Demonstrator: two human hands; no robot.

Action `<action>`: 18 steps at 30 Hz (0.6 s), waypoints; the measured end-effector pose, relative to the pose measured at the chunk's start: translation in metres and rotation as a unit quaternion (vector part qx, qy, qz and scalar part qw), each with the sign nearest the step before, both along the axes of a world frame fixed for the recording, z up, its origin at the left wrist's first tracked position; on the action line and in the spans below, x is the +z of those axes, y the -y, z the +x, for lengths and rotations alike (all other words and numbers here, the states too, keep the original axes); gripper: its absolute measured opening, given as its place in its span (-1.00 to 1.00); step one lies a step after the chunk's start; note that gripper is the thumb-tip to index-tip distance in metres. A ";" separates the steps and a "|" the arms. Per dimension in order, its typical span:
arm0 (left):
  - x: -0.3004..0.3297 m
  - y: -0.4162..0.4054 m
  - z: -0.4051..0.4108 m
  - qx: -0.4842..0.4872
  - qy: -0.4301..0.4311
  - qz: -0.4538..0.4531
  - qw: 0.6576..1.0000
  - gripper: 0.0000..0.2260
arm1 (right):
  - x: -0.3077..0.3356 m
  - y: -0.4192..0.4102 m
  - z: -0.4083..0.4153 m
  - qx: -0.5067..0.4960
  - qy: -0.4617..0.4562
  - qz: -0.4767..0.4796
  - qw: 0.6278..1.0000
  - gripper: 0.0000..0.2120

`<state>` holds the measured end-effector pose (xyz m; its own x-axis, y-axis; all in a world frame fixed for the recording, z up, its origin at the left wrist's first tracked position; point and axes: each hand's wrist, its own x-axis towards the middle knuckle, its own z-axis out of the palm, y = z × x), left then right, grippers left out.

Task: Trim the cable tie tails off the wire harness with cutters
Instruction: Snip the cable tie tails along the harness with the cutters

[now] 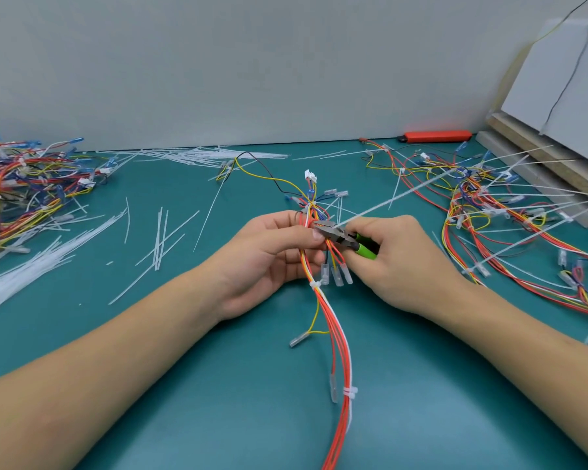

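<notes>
A wire harness (323,310) is pinched between thumb and curled fingers of the left hand (272,256) above the green mat (218,368), at its middle. Green-handled cutters (345,237) are gripped by the right hand (401,262), their metal jaws set at the base of a long white cable tie tail (404,195), beside the left thumb. Cut tails (160,235) are scattered left of the harness, with a pile of harnesses (24,184) beyond them. More harnesses (489,212) with untrimmed ties are spread to its right. A red utility knife (437,136) is seen behind, against the wall.
</notes>
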<state>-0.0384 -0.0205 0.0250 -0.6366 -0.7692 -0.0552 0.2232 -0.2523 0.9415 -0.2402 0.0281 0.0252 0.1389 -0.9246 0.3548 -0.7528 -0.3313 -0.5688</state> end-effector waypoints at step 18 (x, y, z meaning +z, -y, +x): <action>0.002 0.002 0.003 -0.027 -0.026 0.032 0.999 -0.88 | 0.002 0.004 0.002 0.009 0.007 -0.021 1.000 -0.86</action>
